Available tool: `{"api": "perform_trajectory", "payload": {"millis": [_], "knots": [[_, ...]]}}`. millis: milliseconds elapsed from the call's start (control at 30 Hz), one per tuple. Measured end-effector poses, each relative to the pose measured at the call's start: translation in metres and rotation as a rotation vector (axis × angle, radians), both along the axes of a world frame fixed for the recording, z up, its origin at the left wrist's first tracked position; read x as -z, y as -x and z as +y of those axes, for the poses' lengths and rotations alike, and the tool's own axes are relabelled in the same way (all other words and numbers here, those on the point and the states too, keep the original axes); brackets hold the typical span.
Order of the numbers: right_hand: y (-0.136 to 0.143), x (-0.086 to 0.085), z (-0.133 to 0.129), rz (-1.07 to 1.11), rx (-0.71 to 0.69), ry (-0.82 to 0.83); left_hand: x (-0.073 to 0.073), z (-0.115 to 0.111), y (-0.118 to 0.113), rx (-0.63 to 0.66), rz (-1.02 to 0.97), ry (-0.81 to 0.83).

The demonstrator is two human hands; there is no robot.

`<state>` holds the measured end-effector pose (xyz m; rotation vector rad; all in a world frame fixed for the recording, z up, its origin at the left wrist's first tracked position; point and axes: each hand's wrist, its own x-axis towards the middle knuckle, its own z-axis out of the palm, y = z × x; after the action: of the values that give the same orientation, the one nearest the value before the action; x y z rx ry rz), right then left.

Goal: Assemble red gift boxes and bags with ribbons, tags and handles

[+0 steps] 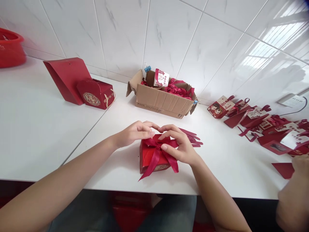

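Observation:
A small red gift box [147,157] stands on the white table in front of me, tied at the top with a crimson ribbon bow [154,158] whose tails hang down its front. My left hand [135,132] is at the box's upper left edge, fingers stretched and thumb extended, with nothing visible in it. Over the box's right side arches my right hand [180,145]; its fingers are apart and its thumb rests by the bow's knot. The fingertips of both hands come close together above the box's back edge. My fingers cover part of the box top.
Behind the box is a cardboard carton [161,101] of crimson ribbon. Flat dark-red strips [193,137] lie beside my right hand. Two red boxes, one patterned [93,96], stand left. Several decorated boxes [218,108] line the right; another person's hand [300,167] is there. A red basket [11,53] sits far left.

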<state>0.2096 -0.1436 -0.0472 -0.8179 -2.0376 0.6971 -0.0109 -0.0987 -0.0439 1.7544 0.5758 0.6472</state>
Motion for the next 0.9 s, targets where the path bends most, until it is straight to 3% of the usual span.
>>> {"api": "perform_trajectory", "payload": {"millis": [400, 633, 900], "knots": [[0.007, 0.002, -0.004, 0.055, 0.043, 0.030, -0.013, 0.000, 0.003, 0.046, 0.112, -0.045], [0.004, 0.003, -0.002, 0.053, 0.007, 0.087, -0.009, 0.000, 0.003, -0.003, 0.160, -0.157], [0.003, 0.001, 0.000, 0.022, -0.026, 0.093, -0.009, -0.001, 0.004, -0.026, 0.208, -0.180]]}}
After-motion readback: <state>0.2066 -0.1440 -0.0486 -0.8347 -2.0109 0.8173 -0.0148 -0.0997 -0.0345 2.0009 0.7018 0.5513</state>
